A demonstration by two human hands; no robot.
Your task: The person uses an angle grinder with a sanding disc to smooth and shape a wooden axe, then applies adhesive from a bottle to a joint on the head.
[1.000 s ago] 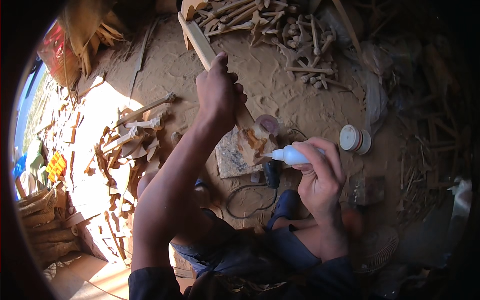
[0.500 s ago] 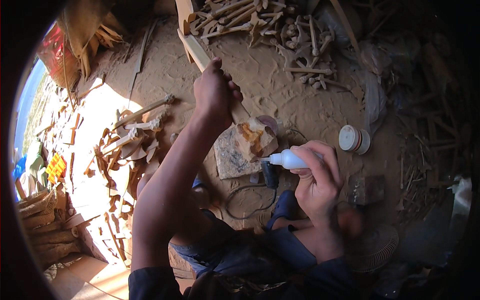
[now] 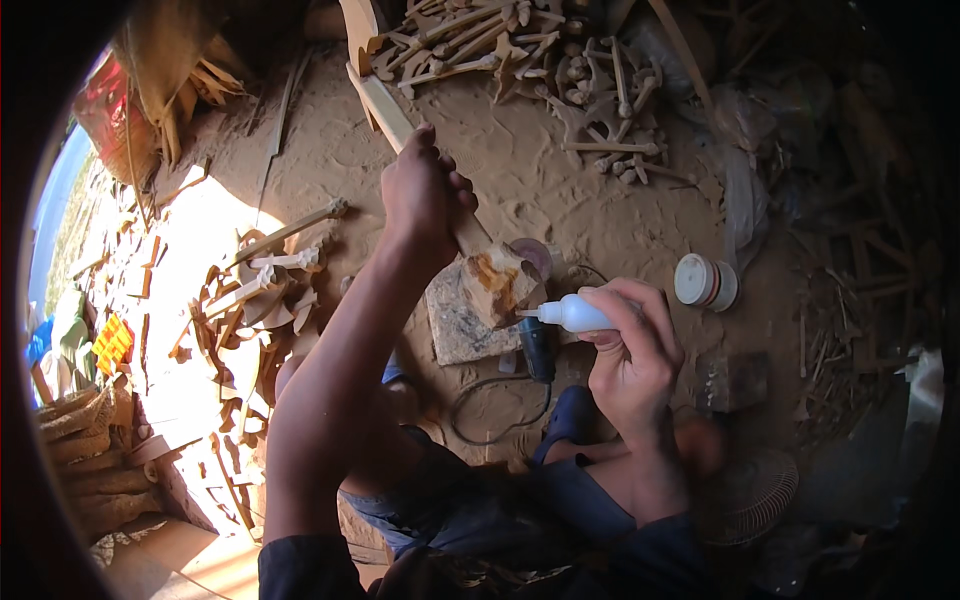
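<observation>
My left hand is closed round the shaft of a long pale bone. Its broad, knobby end points toward me and has a brownish-orange hollow; a stepped, flat pale part extends past my fist at the far end. In my right hand is a white squeeze bottle, gripped between thumb and fingers and tilted sideways. Its thin nozzle points left, at the lower edge of the knobby end; whether it touches cannot be made out. Under the bone sit a stone block and a dark corded power tool.
Piles of bones lie at the far side and at the left. To the right stand a white round tub and a dark block. A power cord loops on the sandy ground near my feet.
The bone's knobby end has turned and shifted slightly left, showing a narrower face. My left hand has moved a little left with it. The bottle stays in nearly the same place.
</observation>
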